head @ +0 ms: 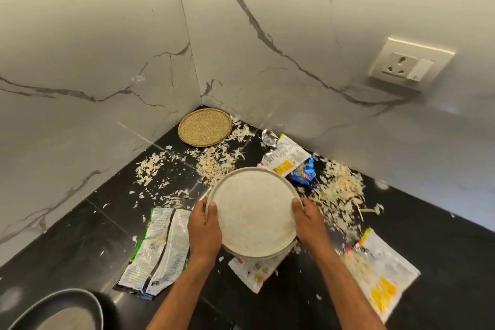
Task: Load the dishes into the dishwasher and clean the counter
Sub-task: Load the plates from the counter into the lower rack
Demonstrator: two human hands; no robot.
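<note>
Both our left hand (205, 225) and right hand (310, 220) pinch opposite rims of the stiff, breakable-looking plate (253, 211) at frame centre.

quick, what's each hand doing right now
Left hand: grips the left rim of the pale round plate.
Right hand: grips the plate's right rim.

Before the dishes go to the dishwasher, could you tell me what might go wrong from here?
1. The white plate is held only at its rim by the left hand and right hand; it looks tilted, so it might slip.
2. Crumbs on the plate could fall onto the black counter, adding to the peel scraps.
3. The empty wrappers and the woven plate could be overlooked.
</note>
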